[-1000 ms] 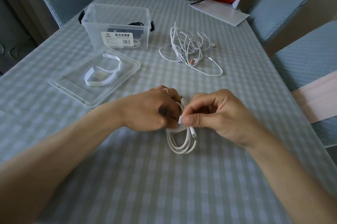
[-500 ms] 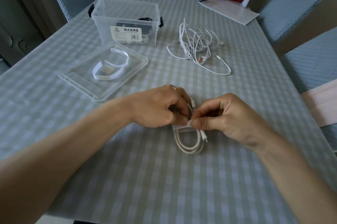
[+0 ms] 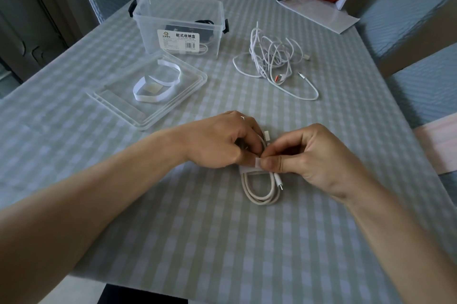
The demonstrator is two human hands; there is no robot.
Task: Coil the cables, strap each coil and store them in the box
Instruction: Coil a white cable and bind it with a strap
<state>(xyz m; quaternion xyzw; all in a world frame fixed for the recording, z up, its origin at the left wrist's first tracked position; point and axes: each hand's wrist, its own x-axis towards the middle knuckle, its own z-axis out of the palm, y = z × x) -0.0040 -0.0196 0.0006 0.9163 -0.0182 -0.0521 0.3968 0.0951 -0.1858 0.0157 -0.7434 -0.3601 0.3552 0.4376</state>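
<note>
The small coil of white cable lies flat on the checked green-and-white tabletop, near the person, so both hands can work the strap without the loops springing apart. The left hand has its fingers curled over the top of the coil, apparently pinning the loops together. The right hand pinches the free end of the white fabric strap between thumb and forefinger, drawing it across the bundle, seemingly to close it.

Farther back, the tangled heap of white cables waits uncoiled. The clear plastic storage box stands open, with dark cable already inside it, and its clear lid lies just in front, serving as a tray for the spare white straps. This coil looks nearly ready for the box
</note>
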